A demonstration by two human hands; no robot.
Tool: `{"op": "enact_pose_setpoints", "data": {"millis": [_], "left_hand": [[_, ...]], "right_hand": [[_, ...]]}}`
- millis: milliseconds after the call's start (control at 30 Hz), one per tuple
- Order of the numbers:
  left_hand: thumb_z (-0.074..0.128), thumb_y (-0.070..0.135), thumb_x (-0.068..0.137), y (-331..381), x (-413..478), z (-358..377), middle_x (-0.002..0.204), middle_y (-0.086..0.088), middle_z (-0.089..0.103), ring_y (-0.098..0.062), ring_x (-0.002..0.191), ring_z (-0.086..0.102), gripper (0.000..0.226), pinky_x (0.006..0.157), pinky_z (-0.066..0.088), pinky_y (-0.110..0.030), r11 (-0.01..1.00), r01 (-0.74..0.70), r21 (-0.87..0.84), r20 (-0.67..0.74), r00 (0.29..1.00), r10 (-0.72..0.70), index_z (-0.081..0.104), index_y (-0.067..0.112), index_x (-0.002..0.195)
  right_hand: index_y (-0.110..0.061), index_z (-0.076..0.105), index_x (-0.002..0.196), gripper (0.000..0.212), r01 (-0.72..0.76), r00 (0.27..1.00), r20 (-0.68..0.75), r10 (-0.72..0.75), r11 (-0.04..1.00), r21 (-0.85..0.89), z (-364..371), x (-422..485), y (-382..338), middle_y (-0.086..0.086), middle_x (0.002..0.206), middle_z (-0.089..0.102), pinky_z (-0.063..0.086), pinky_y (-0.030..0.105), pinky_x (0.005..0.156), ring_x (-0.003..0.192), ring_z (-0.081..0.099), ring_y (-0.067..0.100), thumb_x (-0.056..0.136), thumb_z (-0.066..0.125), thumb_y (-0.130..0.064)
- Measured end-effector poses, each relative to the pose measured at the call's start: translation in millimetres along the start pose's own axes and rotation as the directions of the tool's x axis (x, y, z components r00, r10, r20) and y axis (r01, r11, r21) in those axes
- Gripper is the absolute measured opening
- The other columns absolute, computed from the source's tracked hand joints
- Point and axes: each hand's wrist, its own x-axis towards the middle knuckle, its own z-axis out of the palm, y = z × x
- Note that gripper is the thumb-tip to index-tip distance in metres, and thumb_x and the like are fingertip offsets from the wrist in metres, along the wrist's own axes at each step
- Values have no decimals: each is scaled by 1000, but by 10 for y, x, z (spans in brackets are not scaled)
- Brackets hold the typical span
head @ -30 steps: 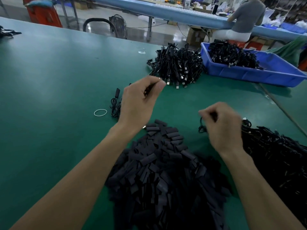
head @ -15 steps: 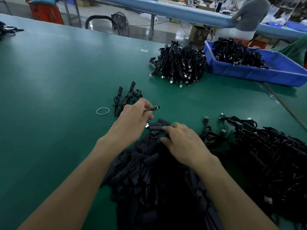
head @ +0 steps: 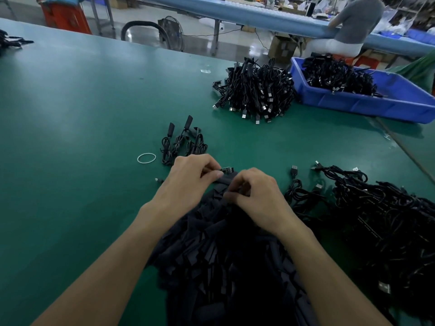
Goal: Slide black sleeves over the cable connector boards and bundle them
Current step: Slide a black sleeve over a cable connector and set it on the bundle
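My left hand point(head: 190, 182) pinches a cable just behind its small connector board point(head: 227, 170), which sticks out to the right. My right hand point(head: 256, 198) is curled over the far end of the heap of black sleeves point(head: 223, 262), its fingertips closed on one sleeve point(head: 223, 180) right below the board. Three sleeved cables point(head: 181, 143) lie coiled just beyond my left hand. A white rubber band point(head: 146, 158) lies to their left. A tangle of bare cables point(head: 381, 215) fills the table to my right.
A large pile of cables point(head: 255, 90) lies at the far middle, beside a blue bin point(head: 367, 102) holding more. Another person sits at a blue table point(head: 259, 12) behind. Green table surface point(head: 82, 102) stretches to the left.
My left hand came down from its raised position to the table with the cable. My right hand moved left from the cable tangle onto the sleeve heap and curled round a sleeve.
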Motion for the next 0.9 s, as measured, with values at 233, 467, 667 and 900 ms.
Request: {"op": "enact_pose_setpoints", "data": {"millis": [233, 467, 667, 900], "left_hand": [[70, 27, 94, 40, -31, -17, 70, 16, 67, 2, 69, 63, 7, 68, 48, -15, 1000, -14, -25, 41, 999, 15, 77, 24, 94], [70, 29, 94, 97, -54, 12, 67, 15, 71, 1, 59, 64, 4, 62, 52, -15, 994, 6, -105, 111, 994, 6, 73, 27, 97], [70, 27, 95, 118, -44, 5, 69, 18, 71, 0, 59, 65, 8, 59, 46, -8, 987, 7, -159, 113, 994, 11, 71, 30, 88], [70, 23, 95, 128, -53, -22, 70, 18, 72, 0, 60, 65, 12, 61, 48, -8, 971, 1, -240, 102, 994, 24, 70, 32, 86]], "right_hand": [[-21, 48, 86, 19, -77, 987, -99, 124, 920, 384, -116, -132, 58, 1, 69, 68, 48, 21, 54, 54, 60, 9, 98, 62, -25], [-28, 65, 98, 16, -68, 963, -192, 190, 858, 510, -125, -217, 143, -2, 75, 73, 55, 24, 61, 63, 68, 14, 97, 62, -13], [-32, 70, 97, 21, -21, 965, -206, 159, 836, 548, -166, -225, 150, -13, 87, 75, 51, 13, 64, 74, 70, 4, 90, 72, -13], [-34, 72, 99, 19, 23, 956, -253, 146, 826, 563, -178, -229, 118, -15, 92, 76, 54, 14, 73, 83, 72, 4, 86, 77, -21]]}}
